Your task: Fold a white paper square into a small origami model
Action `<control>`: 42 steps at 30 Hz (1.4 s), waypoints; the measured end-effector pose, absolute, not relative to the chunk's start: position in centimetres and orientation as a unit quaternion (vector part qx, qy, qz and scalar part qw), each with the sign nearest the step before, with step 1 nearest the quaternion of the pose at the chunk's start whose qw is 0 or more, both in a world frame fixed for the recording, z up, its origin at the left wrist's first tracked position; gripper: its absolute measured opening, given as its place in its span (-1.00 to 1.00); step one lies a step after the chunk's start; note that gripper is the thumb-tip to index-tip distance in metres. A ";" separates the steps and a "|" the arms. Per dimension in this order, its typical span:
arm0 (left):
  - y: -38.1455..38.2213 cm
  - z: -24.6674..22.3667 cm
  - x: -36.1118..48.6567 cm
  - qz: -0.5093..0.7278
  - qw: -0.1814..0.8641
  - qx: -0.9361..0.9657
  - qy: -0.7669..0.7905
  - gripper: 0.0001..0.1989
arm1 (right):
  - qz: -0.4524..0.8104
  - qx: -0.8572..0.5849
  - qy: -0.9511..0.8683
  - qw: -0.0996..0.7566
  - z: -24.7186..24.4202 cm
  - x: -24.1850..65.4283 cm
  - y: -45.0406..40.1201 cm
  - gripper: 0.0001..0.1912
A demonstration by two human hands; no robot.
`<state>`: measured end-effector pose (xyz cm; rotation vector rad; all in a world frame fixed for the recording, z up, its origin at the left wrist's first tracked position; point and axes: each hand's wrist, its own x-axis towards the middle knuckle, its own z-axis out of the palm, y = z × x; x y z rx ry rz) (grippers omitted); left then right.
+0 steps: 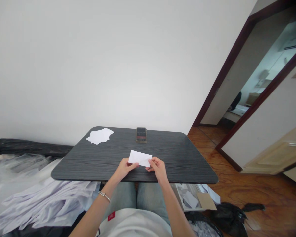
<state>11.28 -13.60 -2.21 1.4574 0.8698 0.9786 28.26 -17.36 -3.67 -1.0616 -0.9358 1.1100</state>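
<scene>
A small white rectangle of folded paper (140,158) is held just over the front part of the dark table (108,161). My left hand (124,169) grips its lower left corner, the thumb lying along the bottom edge. At the right end, my right hand (158,167) pinches the same paper between thumb and fingers. Several loose white sheets (100,136) lie in an uneven pile at the table's back left. Near the back edge, around the middle, stands a small dark device (141,134), its face blurred.
White cloth (51,204) is heaped on the left below the table. To the right, an open box (187,197) with papers and black plastic bags (230,215) sit on the wooden floor (256,187). A white wall (138,65) rises behind the table.
</scene>
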 end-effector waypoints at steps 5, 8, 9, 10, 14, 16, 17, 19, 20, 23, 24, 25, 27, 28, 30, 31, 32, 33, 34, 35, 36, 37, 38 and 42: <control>-13.6 -2.0 11.3 0.455 0.575 0.577 0.359 -0.62 | 0.477 -0.460 -0.412 0.625 -3.8 27.0 -17.3 -0.69; -13.4 -2.1 11.2 0.466 0.584 0.559 0.359 -0.62 | 0.492 -0.446 -0.425 0.615 -3.7 26.9 -17.4 -0.69; -13.4 -2.1 11.2 0.469 0.587 0.555 0.356 -0.61 | 0.493 -0.438 -0.425 0.620 -3.8 27.0 -17.5 -0.69; -13.3 -2.2 11.1 0.470 0.589 0.554 0.354 -0.59 | 0.494 -0.430 -0.421 0.628 -3.8 27.1 -17.5 -0.69; -13.3 -2.3 11.1 0.463 0.596 0.554 0.352 -0.57 | 0.500 -0.410 -0.408 0.645 -3.9 27.5 -17.6 -0.71; -13.3 -2.3 11.1 0.462 0.599 0.553 0.349 -0.57 | 0.500 -0.409 -0.411 0.643 -3.9 27.5 -17.6 -0.72; -13.4 -2.2 11.1 0.462 0.601 0.553 0.347 -0.58 | 0.500 -0.408 -0.414 0.643 -3.9 27.5 -17.6 -0.73; -13.4 -2.2 11.1 0.460 0.604 0.554 0.342 -0.59 | 0.497 -0.406 -0.417 0.644 -3.9 27.4 -17.6 -0.73; -13.4 -2.2 11.1 0.459 0.605 0.555 0.339 -0.59 | 0.496 -0.405 -0.418 0.645 -4.0 27.4 -17.6 -0.74; -13.3 -2.4 11.1 0.459 0.602 0.559 0.337 -0.60 | 0.494 -0.401 -0.422 0.646 -4.0 27.5 -17.6 -0.75; -13.3 -2.4 11.1 0.460 0.600 0.560 0.338 -0.60 | 0.493 -0.400 -0.423 0.646 -4.1 27.5 -17.6 -0.75; -13.3 -2.5 11.1 0.460 0.599 0.561 0.339 -0.60 | 0.493 -0.401 -0.424 0.645 -4.1 27.5 -17.6 -0.76; -13.3 -2.6 11.1 0.458 0.597 0.564 0.340 -0.59 | 0.490 -0.407 -0.426 0.643 -4.1 27.4 -17.5 -0.79; -13.3 -2.6 11.1 0.456 0.598 0.566 0.337 -0.59 | 0.489 -0.410 -0.431 0.639 -4.0 27.4 -17.5 -0.81; -13.3 -2.7 11.2 0.453 0.605 0.568 0.327 -0.58 | 0.488 -0.413 -0.452 0.622 -4.0 27.3 -17.4 -0.85; -13.2 -2.8 11.2 0.452 0.608 0.568 0.322 -0.57 | 0.489 -0.414 -0.465 0.612 -4.0 27.2 -17.4 -0.87; -13.2 -2.8 11.2 0.451 0.611 0.567 0.319 -0.57 | 0.487 -0.415 -0.478 0.602 -4.0 27.1 -17.4 -0.88; -13.1 -2.9 11.2 0.450 0.612 0.566 0.320 -0.57 | 0.484 -0.417 -0.489 0.594 -4.1 27.1 -17.3 -0.88; -13.1 -2.9 11.2 0.453 0.611 0.562 0.325 -0.59 | 0.476 -0.422 -0.495 0.592 -4.2 27.1 -17.3 -0.88; -13.0 -3.0 11.2 0.460 0.609 0.553 0.335 -0.61 | 0.466 -0.429 -0.496 0.594 -4.2 27.1 -17.3 -0.87; -12.9 -3.0 11.2 0.472 0.605 0.540 0.345 -0.62 | 0.451 -0.440 -0.491 0.601 -4.3 27.1 -17.2 -0.87; -12.9 -2.9 11.1 0.486 0.602 0.525 0.355 -0.63 | 0.434 -0.455 -0.483 0.610 -4.4 27.1 -17.2 -0.85; -12.9 -2.8 11.1 0.501 0.599 0.508 0.364 -0.62 | 0.414 -0.471 -0.473 0.619 -4.5 27.1 -17.2 -0.84; -13.0 -2.4 11.0 0.506 0.614 0.484 0.365 -0.55 | 0.315 -0.551 -0.476 0.609 -4.4 26.6 -17.5 -0.79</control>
